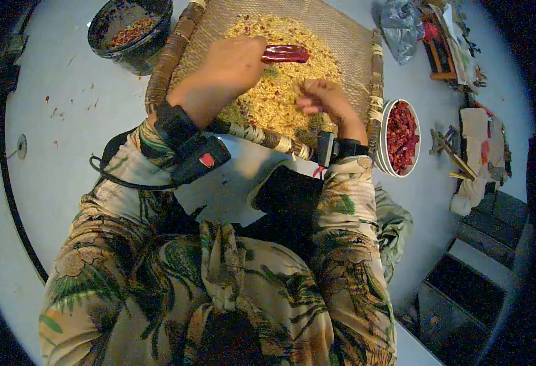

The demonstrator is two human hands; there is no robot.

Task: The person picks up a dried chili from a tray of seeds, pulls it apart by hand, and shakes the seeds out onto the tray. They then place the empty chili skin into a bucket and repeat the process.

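Observation:
My left hand (236, 61) is closed round one end of a dried red chili (286, 54), dark, shiny and pointing right. It is over a woven tray (210, 30) with a bound wooden rim. A broad heap of yellow seeds (274, 97) with red flecks lies on the mesh below. To the right, my right hand (328, 99) hovers above the same heap, apart from the chili. Its fingers are curled and pressed together; whatever is between their tips is too small and blurred to name. Greenish stem bits (234, 114) gather along the tray's near edge.
A black bucket (112, 52) with red and yellow scraps stands left of the tray. On its right is a white bucket (383, 143) full of dried red chilies (402, 137). Farther right are a plastic bag (399, 27), a small wooden stand (454, 152) and dark boxes (463, 287).

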